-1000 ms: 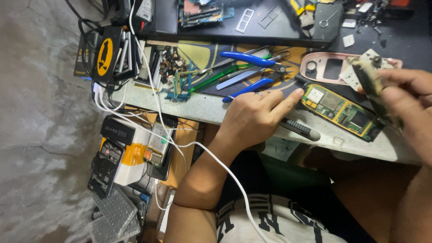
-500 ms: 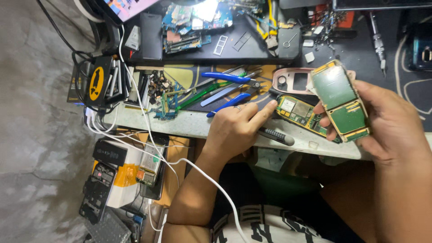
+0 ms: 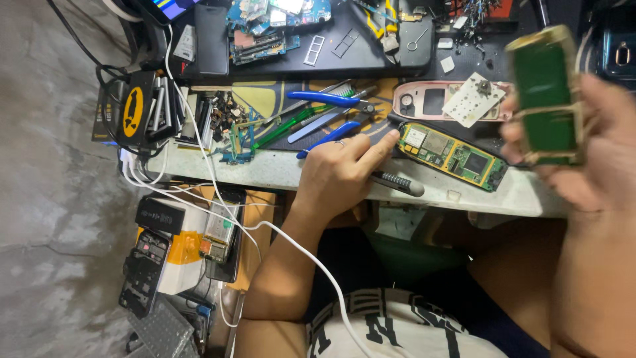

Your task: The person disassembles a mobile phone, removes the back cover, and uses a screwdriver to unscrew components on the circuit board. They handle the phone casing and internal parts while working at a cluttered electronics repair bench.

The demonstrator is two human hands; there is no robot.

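Note:
My right hand [image 3: 596, 159] is raised at the right edge, blurred and close to the camera. It holds a green phone part with a yellowish frame [image 3: 546, 96]. My left hand [image 3: 341, 174] rests on the front edge of the pale workbench [image 3: 278, 174] with its fingers curled. Its index finger stretches out and touches the left end of a yellow-green circuit board [image 3: 454, 156] lying on the bench. The handle of a black screwdriver [image 3: 401, 183] sticks out from under this hand; whether the fingers grip it stays hidden.
A pink phone housing [image 3: 430, 101] with a white keypad sheet [image 3: 472, 99] lies behind the board. Blue-handled pliers [image 3: 324, 99] and a green tool [image 3: 291, 126] lie left of it. More circuit boards [image 3: 278, 26] sit on a black mat. A white cable [image 3: 218, 192] hangs past boxes [image 3: 175, 245] below.
My right hand has lifted the green part up and to the right, closer to the camera. My left hand has stayed on the bench with its finger at the board.

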